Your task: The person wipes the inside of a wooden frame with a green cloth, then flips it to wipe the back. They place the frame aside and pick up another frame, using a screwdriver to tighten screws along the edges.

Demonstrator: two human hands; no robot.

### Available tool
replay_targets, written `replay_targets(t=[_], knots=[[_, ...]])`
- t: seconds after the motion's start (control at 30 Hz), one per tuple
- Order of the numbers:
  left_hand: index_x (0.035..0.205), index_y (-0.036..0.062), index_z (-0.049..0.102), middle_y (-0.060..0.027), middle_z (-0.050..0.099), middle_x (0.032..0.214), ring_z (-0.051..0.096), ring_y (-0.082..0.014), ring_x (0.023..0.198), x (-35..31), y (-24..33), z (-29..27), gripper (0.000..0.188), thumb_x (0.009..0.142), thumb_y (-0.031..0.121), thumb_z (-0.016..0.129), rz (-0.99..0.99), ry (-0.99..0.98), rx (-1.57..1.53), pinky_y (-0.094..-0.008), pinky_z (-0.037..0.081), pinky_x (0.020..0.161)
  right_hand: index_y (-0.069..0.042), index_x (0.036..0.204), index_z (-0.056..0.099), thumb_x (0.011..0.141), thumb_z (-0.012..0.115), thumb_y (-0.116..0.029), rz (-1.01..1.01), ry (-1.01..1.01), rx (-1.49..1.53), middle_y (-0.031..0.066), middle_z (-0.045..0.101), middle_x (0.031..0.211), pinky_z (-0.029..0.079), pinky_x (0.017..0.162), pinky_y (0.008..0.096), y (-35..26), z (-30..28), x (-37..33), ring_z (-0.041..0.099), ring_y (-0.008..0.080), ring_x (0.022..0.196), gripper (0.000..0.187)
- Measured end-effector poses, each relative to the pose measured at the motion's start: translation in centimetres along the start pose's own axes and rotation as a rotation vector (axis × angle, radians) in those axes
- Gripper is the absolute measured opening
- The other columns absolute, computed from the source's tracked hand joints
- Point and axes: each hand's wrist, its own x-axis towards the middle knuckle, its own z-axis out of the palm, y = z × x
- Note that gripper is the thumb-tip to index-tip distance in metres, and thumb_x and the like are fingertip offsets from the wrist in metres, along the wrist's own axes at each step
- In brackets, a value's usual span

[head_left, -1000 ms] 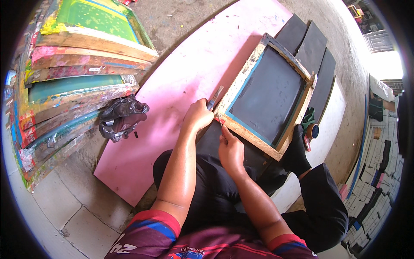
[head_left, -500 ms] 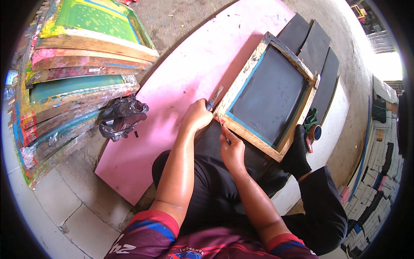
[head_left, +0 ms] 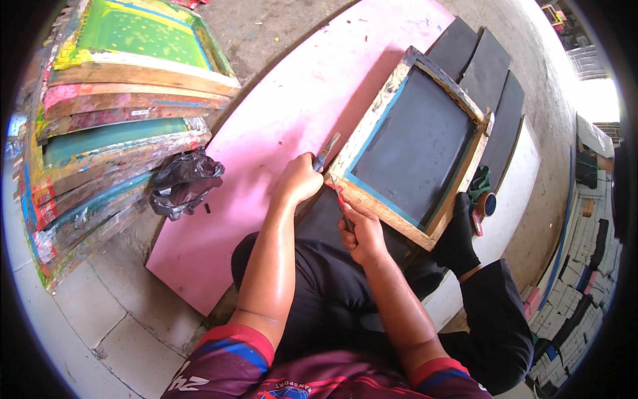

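A wooden screen-printing frame (head_left: 392, 211) with dark mesh and blue-green inner edges lies tilted in front of me. At its near left corner my left hand (head_left: 300, 179) is closed around a slim tool (head_left: 324, 153) with a blue-grey body and a pale end; its exact kind is unclear. My right hand (head_left: 363, 233), also closed, grips a slim pointed tool (head_left: 339, 191) with a red part and a thin metal tip. That tip meets or nearly meets the same corner. My fingers hide most of both handles.
Under the frame are dark flat sheets (head_left: 488, 70) and a pink board (head_left: 266, 120). Paint-stained frames (head_left: 133, 136) are stacked at left, beside a crumpled black plastic bag (head_left: 186, 183). My black-socked foot (head_left: 457, 233) rests by the frame's right corner, near a small round container (head_left: 487, 203).
My right hand has turned and shifted slightly right, showing more of the red part of its tool. My left hand stays at the corner. The view has shifted slightly.
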Motion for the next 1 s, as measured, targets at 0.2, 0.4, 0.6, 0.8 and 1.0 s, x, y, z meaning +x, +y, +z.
replay_targets(t=[0.2,0.4,0.6,0.8,1.0], knots=[[0.110,0.0012,0.070,-0.0161,0.076,0.084,0.076,-0.0256,0.070,0.0,-0.3,0.0,0.025,0.088,0.010,0.062,0.002,0.008,0.036,-0.0428,0.057,0.072,-0.013,0.143,0.073,0.104,0.071,-0.017,-0.948,0.409,-1.240,0.0174,0.076,0.099,0.062,0.076,0.0488,1.3,0.1,-3.6,0.078,0.0377,0.085,0.039],[0.110,0.0018,0.070,-0.0169,0.076,0.084,0.076,-0.0263,0.072,-0.5,0.8,-0.4,0.025,0.089,0.011,0.061,-0.005,-0.003,0.060,-0.0431,0.057,0.073,-0.015,0.142,0.075,0.102,0.073,-0.017,-0.925,0.445,-1.387,0.0173,0.076,0.101,0.062,0.074,0.0492,1.2,-0.5,-3.2,0.078,0.0391,0.084,0.040],[0.112,0.0024,0.071,-0.0183,0.077,0.086,0.077,-0.0279,0.076,-0.9,1.2,-0.7,0.027,0.089,0.012,0.061,-0.016,-0.003,0.071,-0.0437,0.057,0.075,-0.017,0.142,0.074,0.102,0.071,-0.020,-0.871,0.474,-1.478,0.0177,0.076,0.105,0.063,0.071,0.0504,1.4,0.0,-2.2,0.078,0.0395,0.083,0.040],[0.115,0.0019,0.072,-0.0248,0.078,0.099,0.078,-0.0378,0.093,-1.4,2.0,-1.1,0.031,0.088,0.012,0.061,-0.025,-0.017,0.082,-0.0474,0.058,0.085,-0.018,0.149,0.067,0.103,0.067,-0.019,-0.839,0.463,-1.579,0.0192,0.076,0.108,0.063,0.067,0.0501,1.4,0.0,-1.9,0.078,0.0406,0.081,0.046],[0.118,0.0004,0.072,-0.0301,0.077,0.114,0.074,-0.0442,0.114,-1.5,2.4,-1.5,0.034,0.087,0.010,0.061,-0.016,-0.068,0.069,-0.0496,0.055,0.097,-0.016,0.154,0.062,0.095,0.068,-0.014,-0.750,0.491,-1.849,0.0206,0.076,0.106,0.063,0.063,0.0493,1.2,2.0,-2.4,0.080,0.0368,0.079,0.059]])
